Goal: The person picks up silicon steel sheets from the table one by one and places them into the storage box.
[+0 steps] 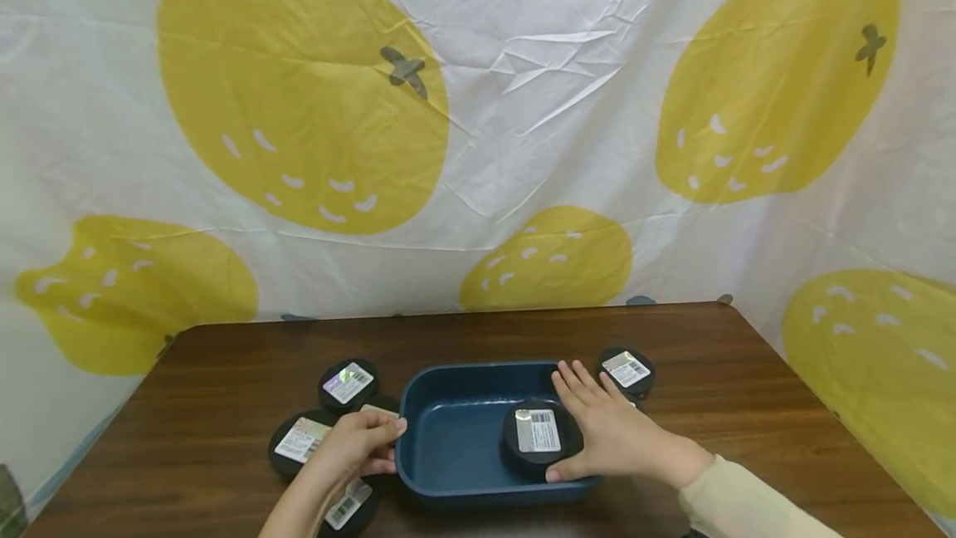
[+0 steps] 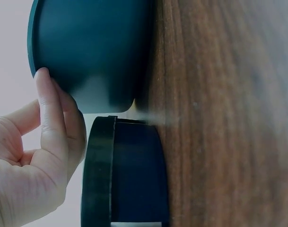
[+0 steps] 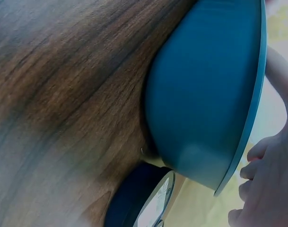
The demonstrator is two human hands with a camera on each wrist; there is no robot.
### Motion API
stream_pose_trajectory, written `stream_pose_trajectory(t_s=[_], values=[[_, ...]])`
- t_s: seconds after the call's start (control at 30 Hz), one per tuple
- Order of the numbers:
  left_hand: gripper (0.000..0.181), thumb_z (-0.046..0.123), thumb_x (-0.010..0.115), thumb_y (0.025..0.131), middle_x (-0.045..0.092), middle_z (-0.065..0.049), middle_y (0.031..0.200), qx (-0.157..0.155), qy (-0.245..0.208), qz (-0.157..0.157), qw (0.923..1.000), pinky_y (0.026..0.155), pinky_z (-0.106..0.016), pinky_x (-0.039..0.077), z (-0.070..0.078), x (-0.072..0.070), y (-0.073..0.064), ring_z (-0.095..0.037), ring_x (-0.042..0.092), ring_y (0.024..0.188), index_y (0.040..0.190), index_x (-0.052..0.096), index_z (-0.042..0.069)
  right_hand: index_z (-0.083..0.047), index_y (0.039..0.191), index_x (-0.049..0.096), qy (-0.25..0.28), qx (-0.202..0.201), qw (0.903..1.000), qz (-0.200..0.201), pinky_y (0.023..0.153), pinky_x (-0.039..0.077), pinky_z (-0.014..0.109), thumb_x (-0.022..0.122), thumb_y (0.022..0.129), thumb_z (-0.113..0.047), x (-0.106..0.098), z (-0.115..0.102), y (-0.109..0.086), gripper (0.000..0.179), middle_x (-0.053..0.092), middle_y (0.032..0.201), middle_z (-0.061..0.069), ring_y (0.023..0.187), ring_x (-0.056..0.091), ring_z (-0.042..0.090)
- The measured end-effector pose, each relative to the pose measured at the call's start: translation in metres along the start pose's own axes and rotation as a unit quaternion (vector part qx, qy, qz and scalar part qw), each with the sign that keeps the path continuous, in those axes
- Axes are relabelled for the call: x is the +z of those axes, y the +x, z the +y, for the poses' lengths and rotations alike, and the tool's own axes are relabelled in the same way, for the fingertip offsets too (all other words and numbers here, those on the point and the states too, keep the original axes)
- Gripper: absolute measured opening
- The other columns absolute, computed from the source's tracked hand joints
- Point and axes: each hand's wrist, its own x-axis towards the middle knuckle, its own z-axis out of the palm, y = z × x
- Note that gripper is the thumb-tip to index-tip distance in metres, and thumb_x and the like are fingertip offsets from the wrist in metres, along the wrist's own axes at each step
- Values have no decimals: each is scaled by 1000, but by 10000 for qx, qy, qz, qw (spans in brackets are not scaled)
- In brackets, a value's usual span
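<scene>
A dark blue rectangular basin [image 1: 457, 447] stands on the table. My left hand [image 1: 366, 447] pinches its left rim between thumb and fingers; the left wrist view shows the fingers [image 2: 50, 109] at the rim's outer side. Inside the basin's right end lies a black round lidded jar [image 1: 538, 432] with a white barcode label facing up. Over that end reaches my right hand [image 1: 608, 430], its fingers straight and spread past the jar toward the back rim, its thumb by the jar's near side. In the right wrist view the basin wall [image 3: 205, 94] hides the jar.
Left of the basin lie several similar black jars, among them one at the back [image 1: 348, 384] and one farther left [image 1: 299, 442]. Another jar [image 1: 627, 370] sits behind the right hand. A lemon-print cloth [image 1: 493, 148] hangs behind the wooden table [image 1: 717, 380].
</scene>
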Motion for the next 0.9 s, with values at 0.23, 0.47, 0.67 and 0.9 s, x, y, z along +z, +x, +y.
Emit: stream_pose_trajectory(t_s=[0.23, 0.47, 0.67, 0.9], values=[[23, 11, 59, 90, 53, -4, 79, -29, 13, 73, 10000, 54, -22, 52, -1, 1, 1, -10, 54, 59, 98, 58, -10, 3, 144, 25, 220, 51, 9997, 88, 109, 6, 59, 65, 70, -66, -2, 6, -6, 109, 16, 152, 17, 140, 7, 35], [23, 10, 58, 91, 55, -4, 75, -29, 19, 96, 9999, 54, -22, 52, -1, 1, 0, -11, 55, 59, 100, 57, -11, 4, 145, 21, 334, 106, 9992, 214, 108, 5, 62, 70, 64, -67, -2, 14, -12, 118, 17, 152, 18, 140, 7, 37], [24, 10, 58, 91, 55, -4, 73, -6, 51, 106, 9999, 54, -22, 52, -1, 1, 1, -11, 55, 59, 102, 56, -12, 6, 144, 21, 352, 33, 9990, 263, 106, 8, 64, 70, 59, -70, -2, 19, -17, 124, 20, 151, 20, 139, 10, 40], [22, 10, 59, 91, 53, -5, 82, -38, 22, 170, 9998, 54, -22, 52, -3, 1, 1, -12, 54, 60, 98, 59, -11, 3, 145, 21, 319, 36, 9993, 211, 106, 8, 64, 65, 61, -75, -2, 21, -25, 123, 19, 151, 19, 139, 10, 39]])
